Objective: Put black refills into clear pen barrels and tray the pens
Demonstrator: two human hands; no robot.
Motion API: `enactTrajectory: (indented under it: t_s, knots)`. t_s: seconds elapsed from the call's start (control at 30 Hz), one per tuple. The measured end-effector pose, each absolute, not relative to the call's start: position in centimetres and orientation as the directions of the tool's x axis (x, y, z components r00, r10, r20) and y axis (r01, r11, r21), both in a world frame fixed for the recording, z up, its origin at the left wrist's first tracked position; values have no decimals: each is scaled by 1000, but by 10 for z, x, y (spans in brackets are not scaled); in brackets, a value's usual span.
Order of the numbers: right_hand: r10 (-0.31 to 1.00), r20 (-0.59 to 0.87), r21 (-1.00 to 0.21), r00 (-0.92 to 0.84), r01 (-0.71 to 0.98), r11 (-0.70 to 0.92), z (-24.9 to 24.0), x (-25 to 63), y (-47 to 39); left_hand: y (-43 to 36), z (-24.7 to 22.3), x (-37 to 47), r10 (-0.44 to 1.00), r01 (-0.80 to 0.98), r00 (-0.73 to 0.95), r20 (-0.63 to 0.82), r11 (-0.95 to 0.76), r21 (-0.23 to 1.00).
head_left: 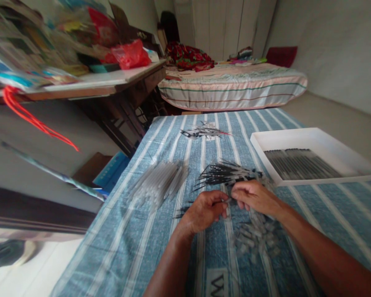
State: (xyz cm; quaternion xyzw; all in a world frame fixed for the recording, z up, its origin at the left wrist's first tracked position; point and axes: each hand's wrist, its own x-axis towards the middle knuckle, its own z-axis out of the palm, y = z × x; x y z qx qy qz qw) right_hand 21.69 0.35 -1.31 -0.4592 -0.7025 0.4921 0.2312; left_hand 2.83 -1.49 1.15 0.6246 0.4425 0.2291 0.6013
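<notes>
My left hand (204, 210) and my right hand (255, 197) meet above the striped cloth, fingertips pinched almost together. Between them is a small dark piece, too blurred to name. Just beyond my fingers lies a pile of thin black pen refills (221, 172). A few dark tips (183, 211) stick out beside my left hand. Farther left, translucent pen barrels (162, 183) lie in a heap. Below my right hand is a scatter of small clear pen caps (258, 235).
A white box (323, 138) at right holds a row of dark-filled pens (299, 164). Another small pile of thin pieces (205, 131) lies at the far end of the blue striped cloth (130, 251). A cluttered desk (99, 86) stands left, a bed (235, 86) behind.
</notes>
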Motion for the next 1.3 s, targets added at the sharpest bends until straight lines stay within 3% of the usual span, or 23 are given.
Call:
enactTrajectory:
  t_s: [0.97, 1.13, 1.3]
  knots:
    - [865, -187, -920, -466, 392, 13, -11, 215, 2, -16, 10, 31, 849, 291, 476, -231, 95, 952]
    - [864, -175, -917, -473, 398, 32, -14, 214, 2, -15, 4, 31, 864, 300, 479, -157, 7, 954]
    - [889, -177, -910, -422, 415, 16, -17, 213, 2, -14, 1, 31, 878, 437, 476, -50, -187, 880]
